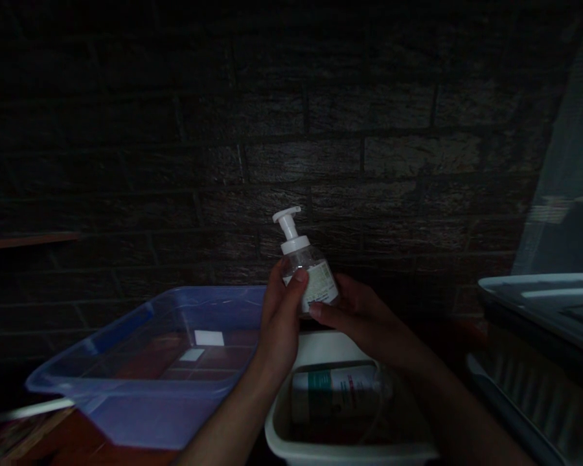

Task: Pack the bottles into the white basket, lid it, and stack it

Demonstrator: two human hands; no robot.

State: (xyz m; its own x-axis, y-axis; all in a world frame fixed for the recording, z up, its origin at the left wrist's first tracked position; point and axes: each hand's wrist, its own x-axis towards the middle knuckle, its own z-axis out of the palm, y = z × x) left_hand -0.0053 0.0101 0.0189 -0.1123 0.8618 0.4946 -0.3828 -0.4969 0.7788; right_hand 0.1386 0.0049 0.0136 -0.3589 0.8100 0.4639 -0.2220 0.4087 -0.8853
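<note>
A clear pump bottle (319, 285) with a white foam-pump top and a pale printed label is held up in both hands, tilted a little to the left. My left hand (282, 317) wraps its left side, thumb pressed on the label. The fingers of my right hand (357, 314) grip the lower right side and base, with the thumb near the label's bottom edge. Below my hands stands a white bin (337, 349). Inside it a white and green bottle (333, 391) lies on its side.
To the left sits a translucent blue plastic tub (140, 414) with two white rectangles visible in it. A dark container with a pale lid (548, 288) stands at the right. Behind everything rises a dark brick wall (291, 155). The scene is dim.
</note>
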